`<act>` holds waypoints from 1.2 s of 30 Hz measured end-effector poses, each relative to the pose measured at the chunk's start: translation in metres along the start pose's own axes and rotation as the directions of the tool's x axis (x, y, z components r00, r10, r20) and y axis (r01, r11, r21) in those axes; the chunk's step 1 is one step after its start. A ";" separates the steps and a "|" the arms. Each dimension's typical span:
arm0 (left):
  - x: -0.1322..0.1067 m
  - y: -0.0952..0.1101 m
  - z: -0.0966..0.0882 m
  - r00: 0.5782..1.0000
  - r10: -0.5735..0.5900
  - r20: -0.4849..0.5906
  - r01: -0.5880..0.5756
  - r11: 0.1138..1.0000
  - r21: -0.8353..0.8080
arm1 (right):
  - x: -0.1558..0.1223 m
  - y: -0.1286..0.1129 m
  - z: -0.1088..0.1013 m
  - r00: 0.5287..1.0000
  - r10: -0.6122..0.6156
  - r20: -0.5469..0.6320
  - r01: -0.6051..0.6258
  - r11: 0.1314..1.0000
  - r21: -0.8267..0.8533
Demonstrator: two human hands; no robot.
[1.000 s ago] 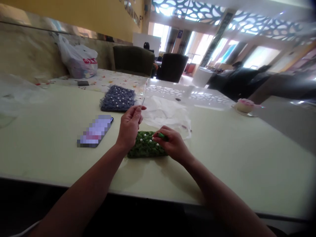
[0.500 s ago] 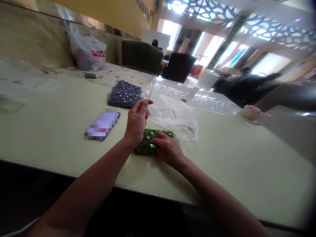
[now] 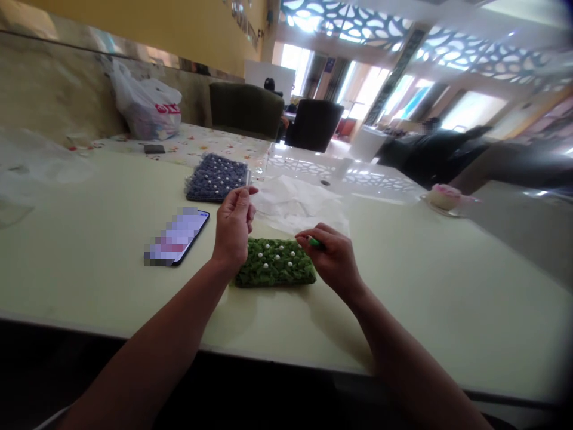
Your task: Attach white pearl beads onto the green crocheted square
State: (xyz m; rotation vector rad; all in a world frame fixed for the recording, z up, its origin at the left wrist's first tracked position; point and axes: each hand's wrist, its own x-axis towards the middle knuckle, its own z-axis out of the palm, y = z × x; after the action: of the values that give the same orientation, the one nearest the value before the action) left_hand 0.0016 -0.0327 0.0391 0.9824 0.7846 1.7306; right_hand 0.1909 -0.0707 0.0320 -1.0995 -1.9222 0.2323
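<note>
A green textured knitted piece (image 3: 276, 270) dotted with white beads lies on the table in front of me. Just above its left end is my left hand (image 3: 233, 224), its thumb and fingertips pinched together; what they hold, if anything, is too small to make out. My right hand (image 3: 335, 257) is curled around a small green-handled tool (image 3: 316, 242) at the piece's right end; the tool's tip is hidden or too fine to see. A dark blue beaded knitted piece (image 3: 218, 177) lies behind my left hand.
A phone (image 3: 179, 236) with a lit screen lies to the left. White crumpled plastic (image 3: 298, 203) spreads behind the green piece. Farther off are a filled plastic bag (image 3: 145, 104), a small dark flat object (image 3: 154, 149), a cup with pink flowers (image 3: 447, 198) and chairs (image 3: 246, 110).
My right hand has moved off the green piece, up and to the right with the green-handled tool, uncovering more beads. My left hand keeps its pinch. The whole view has shifted slightly.
</note>
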 end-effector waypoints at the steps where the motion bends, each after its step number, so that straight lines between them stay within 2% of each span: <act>1: 0.000 0.000 0.000 1.000 -0.003 -0.007 0.003 1.000 -0.005 | 0.001 0.001 -0.002 1.000 0.015 -0.015 -0.015 1.000 0.014; 7: 0.003 -0.001 -0.002 0.998 -0.036 -0.045 0.035 0.999 -0.031 | 0.006 0.007 -0.007 0.995 0.063 0.074 -0.066 0.997 0.047; 11: 0.006 0.001 -0.003 0.996 -0.081 -0.043 0.078 0.994 -0.075 | 0.008 0.021 -0.006 0.988 0.118 0.095 -0.119 0.993 0.002; 14: 0.007 0.000 -0.003 0.995 -0.084 -0.049 0.083 0.996 -0.036 | 0.013 0.032 -0.006 0.981 0.167 0.095 -0.163 0.986 -0.047; 21: 0.004 -0.009 -0.003 1.000 0.005 0.007 -0.006 0.989 0.147 | 0.039 0.042 -0.001 0.934 0.275 0.228 -0.192 0.925 -0.329; 26: 0.006 -0.014 -0.006 0.997 0.066 0.048 -0.076 0.971 0.228 | 0.070 0.062 0.011 0.915 0.336 0.223 -0.209 0.869 -0.449; 31: 0.007 -0.013 -0.008 0.994 0.097 0.057 -0.109 0.955 0.276 | 0.105 0.084 0.034 0.874 0.401 0.273 -0.223 0.832 -0.509; 36: 0.007 -0.009 -0.007 0.992 0.104 0.067 -0.120 0.941 0.316 | 0.124 0.107 0.056 0.860 0.423 0.285 -0.218 0.810 -0.544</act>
State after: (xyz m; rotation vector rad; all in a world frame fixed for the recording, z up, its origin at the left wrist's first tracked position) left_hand -0.0024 -0.0240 0.0302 1.3058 1.0153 1.6995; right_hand 0.1858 0.1020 0.0163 -1.8619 -2.2028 0.1590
